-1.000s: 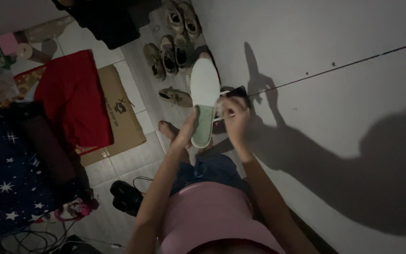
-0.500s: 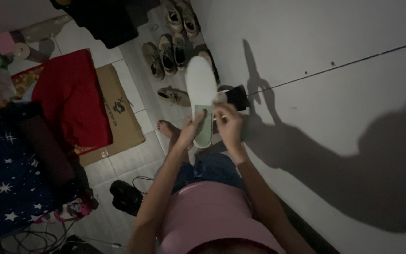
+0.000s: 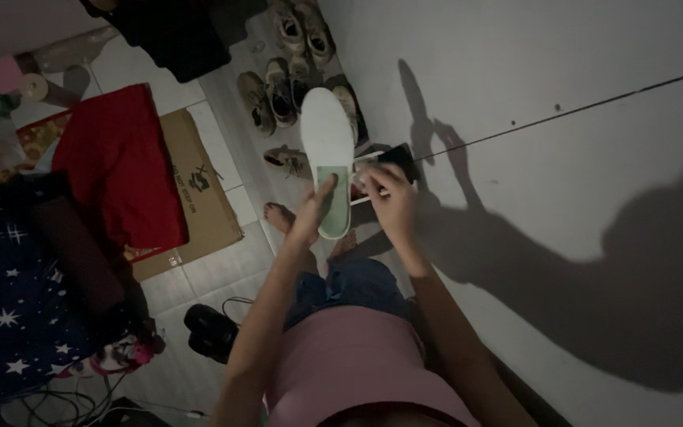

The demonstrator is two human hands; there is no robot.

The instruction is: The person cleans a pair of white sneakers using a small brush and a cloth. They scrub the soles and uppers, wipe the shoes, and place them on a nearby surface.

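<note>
I hold a white slip-on shoe [image 3: 326, 130] with a pale green insole up in front of me, toe pointing away. My left hand [image 3: 314, 207] grips its heel end, thumb on the insole. My right hand [image 3: 387, 198] is at the shoe's right edge, fingers pinched on something small and pale; a dark object [image 3: 401, 158] shows just beyond those fingers. My bare feet [image 3: 280, 215] stand on the tiled floor below.
Several shoes [image 3: 282, 79] line the floor by the white wall [image 3: 555, 158]. A flat cardboard box [image 3: 203, 190] with a red cloth [image 3: 120, 162] lies left. A star-patterned blue blanket [image 3: 1, 308], black sandals [image 3: 211, 328] and cables [image 3: 65, 399] lie near me.
The shoe has shifted slightly left and up. My left thumb now rests on the green insole, and my right hand stays pinched at the shoe's right edge.
</note>
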